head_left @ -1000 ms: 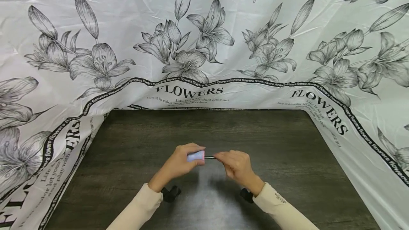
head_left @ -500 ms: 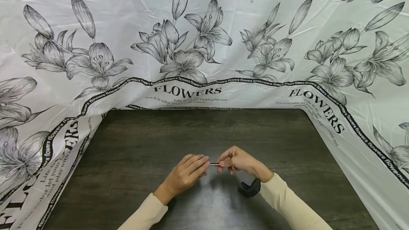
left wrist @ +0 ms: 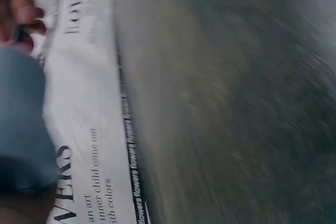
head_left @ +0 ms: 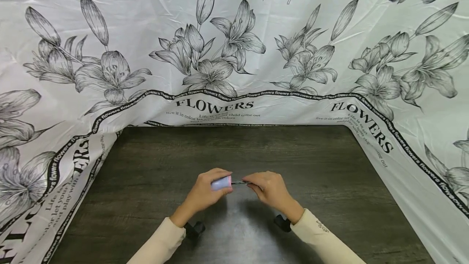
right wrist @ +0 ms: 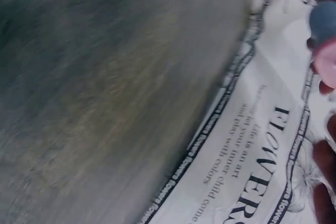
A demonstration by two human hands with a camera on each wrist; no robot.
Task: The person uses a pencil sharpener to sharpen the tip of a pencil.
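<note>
Cloth printed with lilies filled the upper frame behind the dark wooden table. At lower centre, your left hand curled around a small blue cylinder with a pink end; your right hand pinched its thin metal rod. It looked light and rigid, the rod bendable; grip the body. Nothing blocked you

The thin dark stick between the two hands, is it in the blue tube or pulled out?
Partly out: a short stretch of stick shows between the blue tube and the right hand.
</note>
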